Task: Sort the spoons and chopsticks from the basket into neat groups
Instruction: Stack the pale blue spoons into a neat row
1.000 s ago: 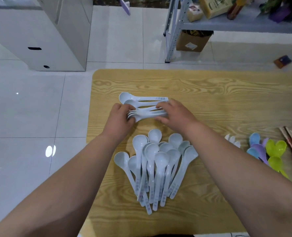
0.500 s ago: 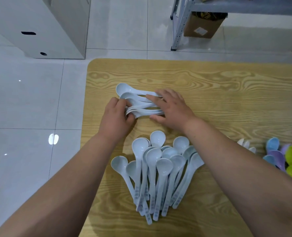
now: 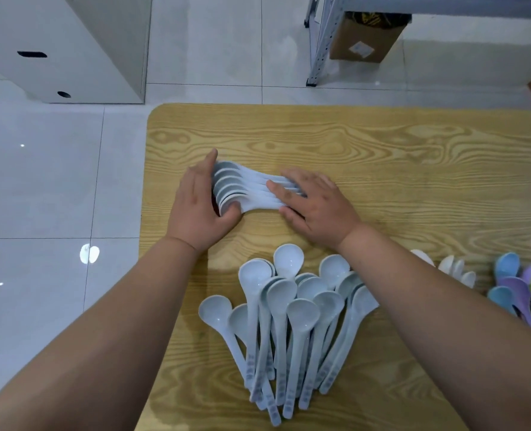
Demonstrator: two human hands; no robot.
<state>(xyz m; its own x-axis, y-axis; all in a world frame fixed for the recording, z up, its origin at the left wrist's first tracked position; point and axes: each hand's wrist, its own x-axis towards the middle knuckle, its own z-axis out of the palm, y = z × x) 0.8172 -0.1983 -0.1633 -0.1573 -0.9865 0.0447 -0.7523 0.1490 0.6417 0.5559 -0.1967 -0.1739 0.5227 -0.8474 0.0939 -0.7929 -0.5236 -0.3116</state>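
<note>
**Both hands squaring up a row of pale blue spoons**

A pale tiled floor surrounds the wood-grain worktop, whose rounded far-left corner is in view. Beyond it stand a white cabinet on the left and a grey metal rack with a cardboard box under its shelf.

On the near part of the worktop lies a loose pile of pale blue spoons, bowls pointing away and handles fanned toward the person.

Further back, the left hand stands on edge with its fingers straight against the bowl ends of a nested row of spoons, the thumb pressed to the nearest bowl. The right hand lies flat and spread over the handles of that row, pressing them down. The row lies crosswise, bowls to the left, overlapping one another.

At the right edge sit coloured spoons in blue, purple and green, with a few white spoons just beside them, partly hidden by the right forearm.
</note>
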